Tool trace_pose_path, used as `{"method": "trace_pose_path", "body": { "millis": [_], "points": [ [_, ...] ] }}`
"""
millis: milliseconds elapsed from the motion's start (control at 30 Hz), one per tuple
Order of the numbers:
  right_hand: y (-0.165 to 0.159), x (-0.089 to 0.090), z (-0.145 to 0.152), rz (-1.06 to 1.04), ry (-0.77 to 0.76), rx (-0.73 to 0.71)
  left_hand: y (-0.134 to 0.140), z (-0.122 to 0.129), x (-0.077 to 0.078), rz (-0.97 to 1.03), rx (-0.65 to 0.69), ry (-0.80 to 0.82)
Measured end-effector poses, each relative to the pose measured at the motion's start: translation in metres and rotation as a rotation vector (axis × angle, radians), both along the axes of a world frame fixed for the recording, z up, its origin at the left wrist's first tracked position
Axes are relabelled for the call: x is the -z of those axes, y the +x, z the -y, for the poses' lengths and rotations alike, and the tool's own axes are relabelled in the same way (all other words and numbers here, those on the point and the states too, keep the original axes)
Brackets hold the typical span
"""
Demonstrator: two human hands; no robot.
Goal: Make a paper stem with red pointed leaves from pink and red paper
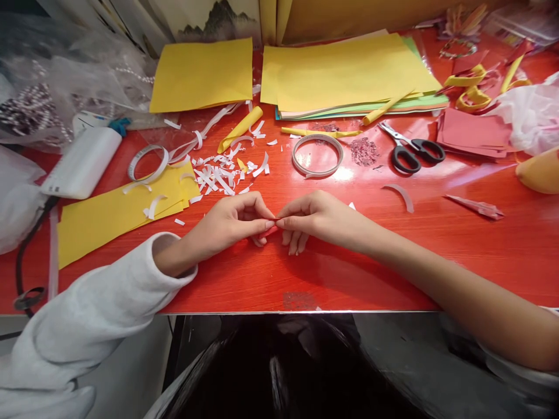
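Both hands meet at the middle of the red table (371, 262), close above its surface. My left hand (238, 220) is closed, thumb and forefinger pinching a small red piece of paper (271, 228). From the other side my right hand (312, 220) pinches the same piece, its remaining fingers curled below. Most of the paper is hidden by the fingers. Beyond the hands lies a roll of white tape (318, 176). White paper scraps (218, 177) are scattered past my left hand, and a pair of black-handled scissors (410, 148) rests beyond my right.
Yellow sheets (205, 73) and a stack of coloured paper (345, 70) lie at the back. Yellow strips (117, 215) and a white hot glue gun (85, 163) are at left. Red paper squares (474, 132) and a rolled red cone (476, 208) sit at right.
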State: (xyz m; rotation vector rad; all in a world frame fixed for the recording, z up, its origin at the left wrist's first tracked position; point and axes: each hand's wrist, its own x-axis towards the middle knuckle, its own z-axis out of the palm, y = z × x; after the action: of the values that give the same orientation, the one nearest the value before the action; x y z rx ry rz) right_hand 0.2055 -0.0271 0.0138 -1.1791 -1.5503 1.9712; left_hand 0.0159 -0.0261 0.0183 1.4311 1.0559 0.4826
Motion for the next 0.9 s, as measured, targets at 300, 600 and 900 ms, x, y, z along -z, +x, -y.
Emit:
{"method": "trace_pose_path", "body": {
  "millis": [300,600,900],
  "points": [
    [0.0036,-0.0035,-0.0031,-0.153,-0.240,0.104,-0.0046,0.0025,0.0042,-0.016,-0.074,0.202],
    [0.0096,-0.0004,-0.0075,-0.294,-0.336,0.097,-0.0047,0.0002,0.0049,0.113,-0.067,0.111],
    [0.0079,0.0021,-0.0065,-0.268,-0.306,0.122,-0.0039,0.0004,0.0048,0.093,-0.041,0.052]
  ]
}}
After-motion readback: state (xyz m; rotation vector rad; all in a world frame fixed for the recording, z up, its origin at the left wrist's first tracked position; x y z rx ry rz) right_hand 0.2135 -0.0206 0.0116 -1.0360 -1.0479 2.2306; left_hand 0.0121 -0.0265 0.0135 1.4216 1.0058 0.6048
